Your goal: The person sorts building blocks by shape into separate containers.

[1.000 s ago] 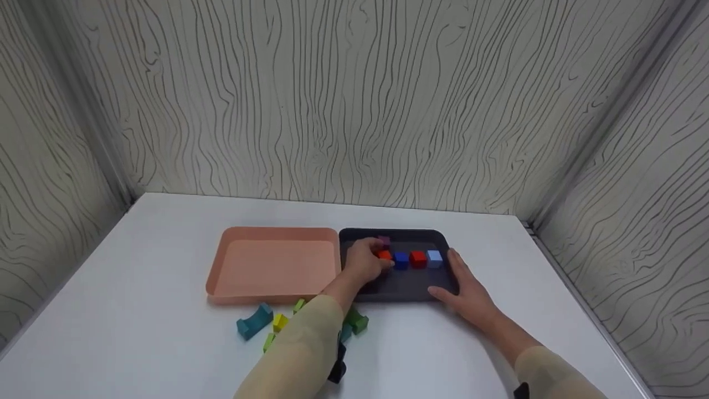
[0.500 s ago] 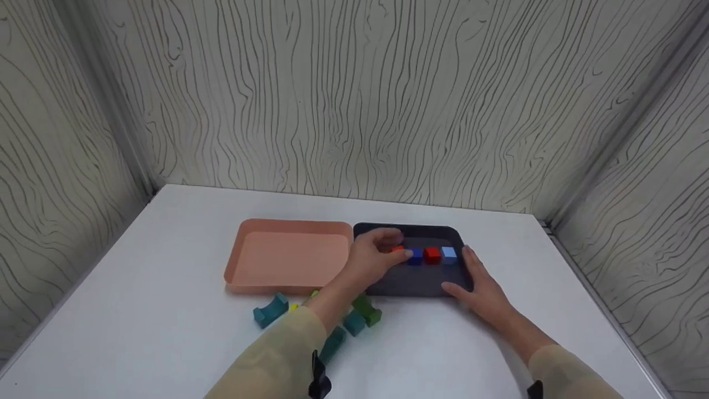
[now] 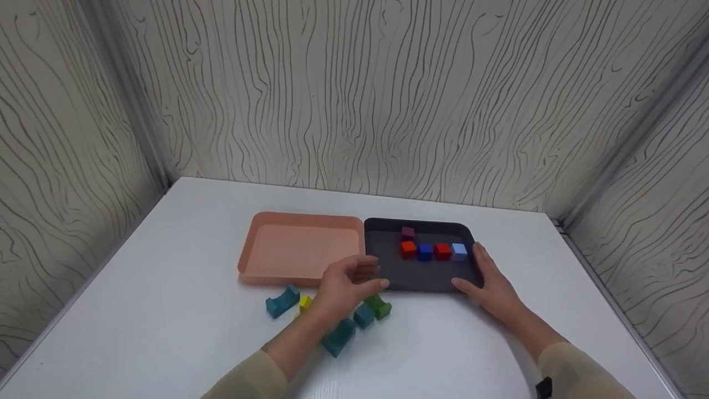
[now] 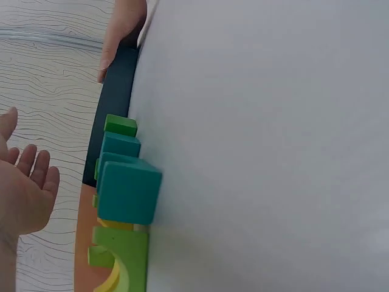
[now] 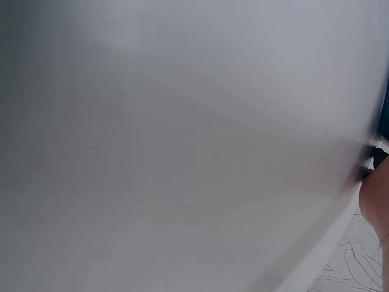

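Observation:
A black tray point(image 3: 388, 266) holds a row of cubes: orange-red point(image 3: 408, 249), blue point(image 3: 425, 252), red point(image 3: 442, 251) and light blue point(image 3: 459, 251). A purple cube point(image 3: 408, 232) sits behind the row. My left hand point(image 3: 376, 278) hovers empty with relaxed fingers over the tray's front left corner, just above the loose blocks. In the left wrist view the left hand point(image 4: 27, 188) shows straight fingers. My right hand point(image 3: 477, 271) rests on the tray's front right corner, fingers along the side and thumb on the front rim.
A pink tray point(image 3: 299, 249) lies left of the black one. On the white table point(image 3: 166, 310) in front lie a teal arch point(image 3: 281, 302), a yellow piece point(image 3: 304, 302), a green block point(image 3: 379, 306) and two teal blocks point(image 3: 364, 316) point(image 3: 338, 337). Walls close three sides.
My left hand has let go of the orange-red cube in the row and pulled back toward me, out of the black tray. The right hand has stayed on the tray's corner.

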### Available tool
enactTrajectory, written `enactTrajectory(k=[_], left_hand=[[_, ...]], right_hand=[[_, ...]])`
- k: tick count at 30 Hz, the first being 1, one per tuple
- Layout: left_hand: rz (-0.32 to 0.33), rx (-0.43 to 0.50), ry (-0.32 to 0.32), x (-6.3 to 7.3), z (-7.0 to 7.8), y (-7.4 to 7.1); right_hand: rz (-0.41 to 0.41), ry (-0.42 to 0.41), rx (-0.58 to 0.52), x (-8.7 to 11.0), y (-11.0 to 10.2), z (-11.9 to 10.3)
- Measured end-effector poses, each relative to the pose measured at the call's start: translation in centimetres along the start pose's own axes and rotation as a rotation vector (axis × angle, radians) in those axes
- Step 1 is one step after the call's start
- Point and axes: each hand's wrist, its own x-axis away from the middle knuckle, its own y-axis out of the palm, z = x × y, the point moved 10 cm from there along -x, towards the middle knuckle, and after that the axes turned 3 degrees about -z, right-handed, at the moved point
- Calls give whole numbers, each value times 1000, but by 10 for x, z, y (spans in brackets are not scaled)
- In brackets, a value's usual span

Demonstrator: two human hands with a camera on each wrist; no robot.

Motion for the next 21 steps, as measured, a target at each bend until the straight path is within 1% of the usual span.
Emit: enactTrajectory(k=[5,9,12,15,21], left_hand=[[-12,-72,-5,19,-13,-1],[-7,-108,-37,29,-22,-1],[-14,-119,-58,31,-26,1],[-35,-130,-69,32,-28,4],[-66,-143,-78,34,-29,6]], right_hand=[[-15,14,-2,0,0,2],[-17,17,3,-1,-1,3],[-15,15,-2,-1,-3,3],[-16,14,-6,0,-3,3],[-18,1,6,0,-1,0]])
